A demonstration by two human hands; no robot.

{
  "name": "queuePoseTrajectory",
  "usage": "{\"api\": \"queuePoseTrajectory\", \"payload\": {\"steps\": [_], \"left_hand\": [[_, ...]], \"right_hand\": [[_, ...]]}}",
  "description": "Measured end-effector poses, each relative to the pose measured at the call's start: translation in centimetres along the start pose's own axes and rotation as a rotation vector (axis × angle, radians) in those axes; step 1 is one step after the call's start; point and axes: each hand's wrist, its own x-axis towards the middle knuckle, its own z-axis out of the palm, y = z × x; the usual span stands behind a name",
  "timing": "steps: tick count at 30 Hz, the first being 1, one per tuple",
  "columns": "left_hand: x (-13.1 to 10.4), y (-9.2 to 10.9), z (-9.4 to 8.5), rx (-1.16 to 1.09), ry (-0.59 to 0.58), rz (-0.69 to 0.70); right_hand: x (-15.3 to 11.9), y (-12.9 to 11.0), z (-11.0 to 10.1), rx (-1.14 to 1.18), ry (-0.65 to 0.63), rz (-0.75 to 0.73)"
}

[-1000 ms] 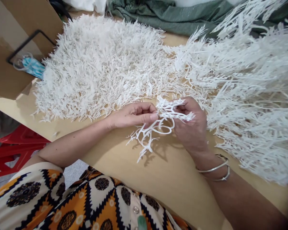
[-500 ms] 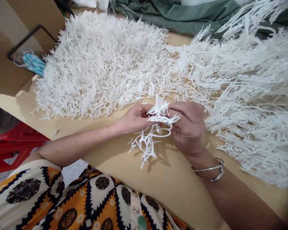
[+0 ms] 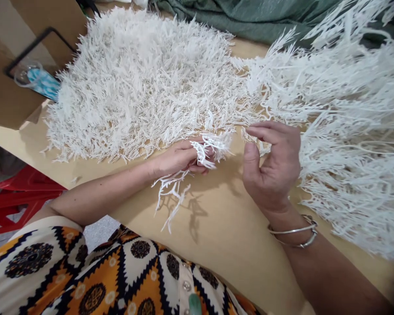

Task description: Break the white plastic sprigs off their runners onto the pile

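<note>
My left hand [image 3: 187,157] is closed around a white plastic foliage sprig [image 3: 174,188]. Its fine tips stick up past my fingers, and thin branching stems dangle below over the table. To the right, my right hand [image 3: 274,162] hovers with thumb and fingers apart and nothing between them. Just beyond my left hand lies a broad heap of short white sprigs [image 3: 141,83]. Beside my right hand spreads a pile of longer white branches [image 3: 351,140]. Part of the held sprig is hidden by my left fingers.
A cardboard box [image 3: 6,96] stands at the left, with a clear cup holding something blue and white [image 3: 42,83] by a black frame. Dark green cloth [image 3: 223,22] lies along the back. A red stool [image 3: 22,192] is beside the tan table [image 3: 216,232].
My right hand has let go of the white sprig, opened and moved right. My left hand still holds it, and the dangling stems have swung to the left.
</note>
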Motion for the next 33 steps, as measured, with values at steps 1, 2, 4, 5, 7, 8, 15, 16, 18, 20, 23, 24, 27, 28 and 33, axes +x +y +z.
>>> {"api": "queuePoseTrajectory", "payload": {"steps": [1, 2, 4, 5, 7, 8, 15, 16, 18, 20, 23, 24, 27, 28, 33], "left_hand": [[-0.04, 0.07, -0.12, -0.009, -0.055, -0.007], [-0.09, 0.14, -0.27, -0.020, -0.121, -0.010], [-0.18, 0.25, -0.54, -0.023, -0.209, -0.006], [-0.21, 0.28, -0.62, -0.009, -0.224, -0.002], [-0.26, 0.30, -0.63, 0.019, -0.220, 0.022], [-0.28, 0.28, -0.54, 0.029, -0.208, 0.044], [-0.20, -0.53, -0.11, 0.263, 0.062, 0.296], [-0.20, -0.61, -0.20, 0.318, 0.084, 0.334], [-0.24, -0.63, -0.38, 0.437, 0.100, 0.385], [-0.32, -0.54, -0.47, 0.550, 0.109, 0.437], [-0.41, -0.46, -0.43, 0.642, 0.127, 0.522], [-0.41, -0.47, -0.40, 0.664, 0.135, 0.540], [-0.43, -0.43, -0.35, 0.734, 0.146, 0.545], [-0.44, -0.37, -0.36, 0.755, 0.142, 0.539], [-0.32, 0.05, -0.39, 0.892, 0.096, 0.540]], "right_hand": [[0.03, 0.13, 0.06, 0.042, 0.009, 0.034], [0.04, 0.25, 0.12, 0.083, 0.005, 0.072], [0.04, 0.36, 0.25, 0.171, -0.054, 0.157], [0.03, 0.35, 0.30, 0.231, -0.097, 0.198], [0.00, 0.22, 0.37, 0.374, -0.182, 0.244], [-0.02, 0.13, 0.39, 0.445, -0.214, 0.247], [-0.44, -0.15, 0.69, 0.469, -0.288, 0.354], [-0.53, -0.09, 0.74, 0.459, -0.280, 0.365], [-0.64, 0.06, 0.81, 0.442, -0.266, 0.364], [-0.66, 0.17, 0.85, 0.428, -0.254, 0.329], [-0.53, 0.09, 0.91, 0.427, -0.274, 0.214], [-0.46, 0.02, 0.91, 0.419, -0.269, 0.163], [-0.27, -0.12, 0.83, 0.332, -0.225, 0.064], [-0.23, -0.08, 0.78, 0.287, -0.212, 0.062], [-0.35, 0.37, 0.79, 0.019, -0.254, 0.117]]}}
